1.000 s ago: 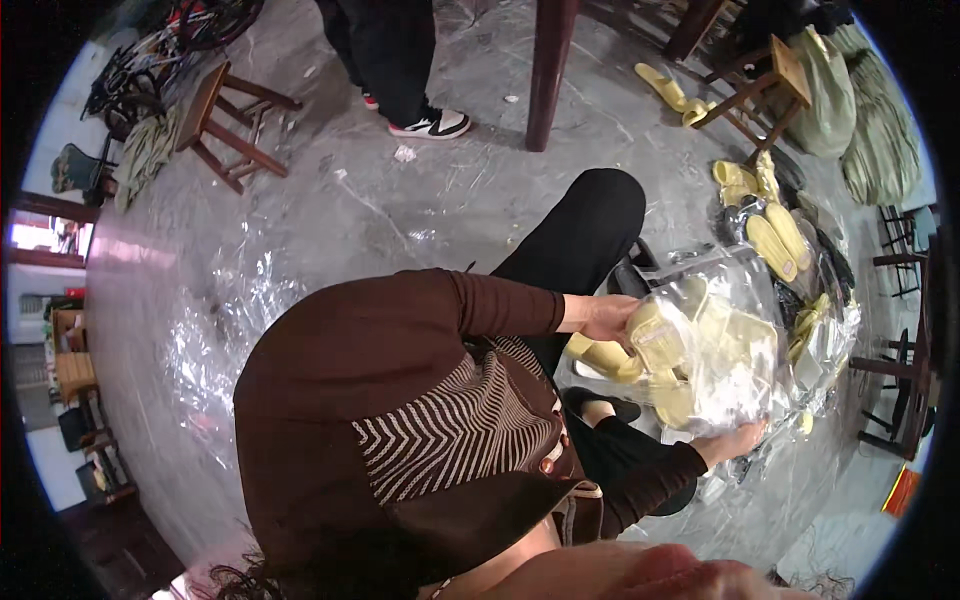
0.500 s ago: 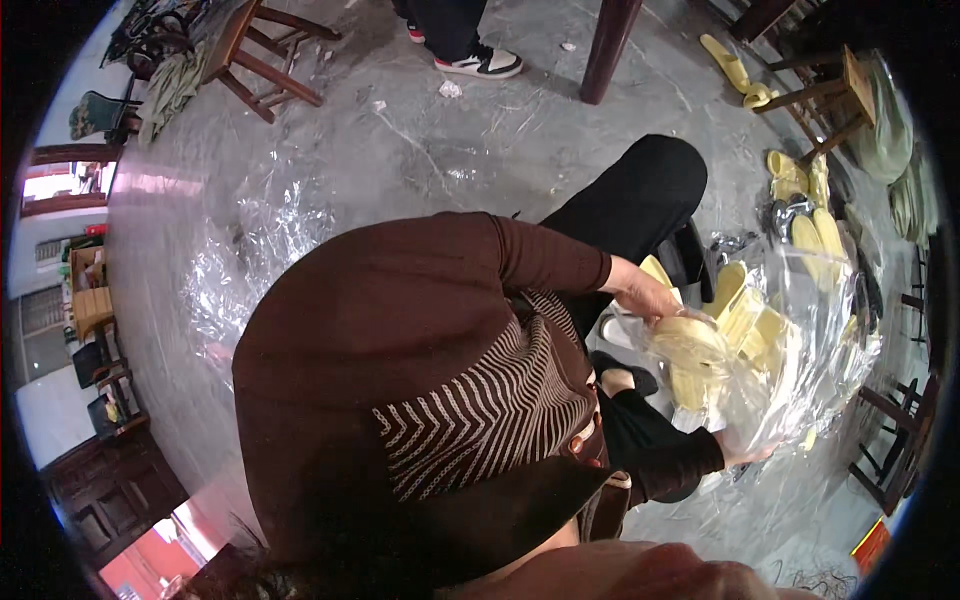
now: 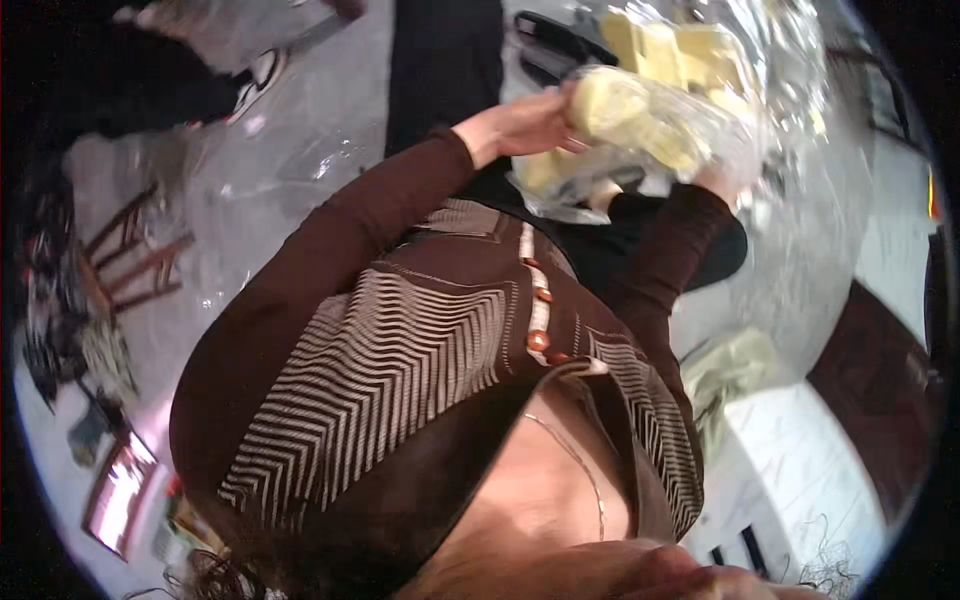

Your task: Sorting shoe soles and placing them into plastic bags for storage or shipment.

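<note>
A pair of pale yellow slippers (image 3: 610,105) lies in a clear plastic bag (image 3: 690,110) in front of my body. My left hand (image 3: 525,122) grips the near left end of the slippers, its fingers closed against them. On the other side, my right hand (image 3: 728,180) holds the bag, partly hidden behind its shiny film and blurred. More yellow slippers (image 3: 660,50) lie just beyond, among loose clear plastic. Another yellow piece (image 3: 540,172) shows under my left hand, beside my legs.
Black footwear (image 3: 550,40) lies on the grey floor (image 3: 310,150) beyond my left hand. Another person's sneaker (image 3: 262,82) and dark trouser leg are at the far left. A wooden stool (image 3: 135,255) stands at the left. Green cloth (image 3: 735,365) and a white marbled surface (image 3: 800,455) are at the right.
My view has swung to the right and tilted, so the whole scene sits differently. Both hands stay at the bagged slippers, which now lie stretched between them.
</note>
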Available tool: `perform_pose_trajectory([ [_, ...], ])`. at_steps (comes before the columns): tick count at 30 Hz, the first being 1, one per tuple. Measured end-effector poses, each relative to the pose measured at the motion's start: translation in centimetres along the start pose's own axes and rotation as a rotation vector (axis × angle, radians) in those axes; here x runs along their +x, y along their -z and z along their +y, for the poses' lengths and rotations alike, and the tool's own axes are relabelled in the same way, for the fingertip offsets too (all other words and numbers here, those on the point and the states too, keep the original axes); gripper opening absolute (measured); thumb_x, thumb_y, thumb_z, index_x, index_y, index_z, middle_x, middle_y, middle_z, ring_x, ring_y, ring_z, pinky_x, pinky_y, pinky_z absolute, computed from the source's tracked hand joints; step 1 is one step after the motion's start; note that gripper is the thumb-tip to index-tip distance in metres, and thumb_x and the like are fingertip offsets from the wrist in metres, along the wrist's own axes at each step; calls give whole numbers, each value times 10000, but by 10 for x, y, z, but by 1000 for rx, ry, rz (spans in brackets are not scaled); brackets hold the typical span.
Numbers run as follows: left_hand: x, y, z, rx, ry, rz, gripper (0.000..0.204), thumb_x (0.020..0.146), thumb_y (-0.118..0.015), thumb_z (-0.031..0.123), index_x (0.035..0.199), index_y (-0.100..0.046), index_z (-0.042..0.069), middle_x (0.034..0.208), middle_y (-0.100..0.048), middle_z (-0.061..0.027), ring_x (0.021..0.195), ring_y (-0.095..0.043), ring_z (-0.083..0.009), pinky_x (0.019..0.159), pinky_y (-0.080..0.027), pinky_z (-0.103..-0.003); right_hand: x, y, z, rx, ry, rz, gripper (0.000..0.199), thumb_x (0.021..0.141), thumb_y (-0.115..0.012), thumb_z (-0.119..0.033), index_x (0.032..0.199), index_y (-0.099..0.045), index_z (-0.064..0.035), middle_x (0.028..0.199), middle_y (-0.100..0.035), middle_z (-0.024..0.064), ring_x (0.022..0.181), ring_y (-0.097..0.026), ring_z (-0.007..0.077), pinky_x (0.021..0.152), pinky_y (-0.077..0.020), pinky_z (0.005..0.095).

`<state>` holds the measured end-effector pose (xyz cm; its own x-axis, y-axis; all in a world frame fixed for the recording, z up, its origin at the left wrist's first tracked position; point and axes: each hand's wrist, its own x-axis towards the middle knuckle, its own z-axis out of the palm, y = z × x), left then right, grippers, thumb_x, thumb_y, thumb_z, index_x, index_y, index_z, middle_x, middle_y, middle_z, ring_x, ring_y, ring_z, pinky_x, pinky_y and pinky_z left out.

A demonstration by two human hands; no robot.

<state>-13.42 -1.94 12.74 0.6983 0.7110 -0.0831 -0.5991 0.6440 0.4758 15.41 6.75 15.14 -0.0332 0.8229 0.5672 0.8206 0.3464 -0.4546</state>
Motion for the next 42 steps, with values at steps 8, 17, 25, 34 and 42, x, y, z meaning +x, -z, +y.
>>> perform_pose_trajectory([
  [8, 19, 0, -11, 163, -116, 325, 368, 907, -349, 232, 1186, -412, 0, 1156, -476, -105, 1035, -467, -203, 917, -352, -319, -34, 10, 15, 504, -249, 237, 283, 742, -563, -96, 1018, -550, -35, 1014, -577, 72, 921, -542, 183, 855, -403, 324],
  [17, 16, 1, 4, -364, -178, 198, 306, 832, -511, 169, 1053, -486, -41, 1008, -542, -69, 948, -484, -139, 852, -378, -282, -34, 24, 12, -50, -198, 54, 204, 760, -516, -30, 945, -583, 23, 1005, -588, 95, 909, -564, 198, 792, -450, 278],
  [25, 21, 4, 10, 407, -313, 438, 279, 739, -656, 100, 951, -517, -15, 908, -539, -63, 849, -506, -135, 774, -416, -257, -26, 43, -22, -462, 146, 63, 234, 820, -458, -119, 994, -518, 26, 951, -591, 81, 856, -569, 202, 762, -472, 333],
  [34, 21, 12, 7, 417, -105, 246, 249, 746, -663, 217, 850, -557, 18, 788, -552, -15, 747, -492, -88, 706, -394, -219, -18, 59, -36, 1144, -552, 340, 313, 880, -358, -156, 1113, -459, 27, 1077, -536, 135, 965, -531, 217, 830, -431, 320],
  [42, 37, 31, -8, 887, -185, 494, 199, 735, -667, 183, 723, -546, 25, 639, -514, 12, 594, -467, -67, 554, -394, -210, -2, 67, -11, 1263, -810, 406, 341, 892, -358, -203, 1086, -474, 51, 1044, -542, 146, 892, -554, 241, 783, -455, 332],
])
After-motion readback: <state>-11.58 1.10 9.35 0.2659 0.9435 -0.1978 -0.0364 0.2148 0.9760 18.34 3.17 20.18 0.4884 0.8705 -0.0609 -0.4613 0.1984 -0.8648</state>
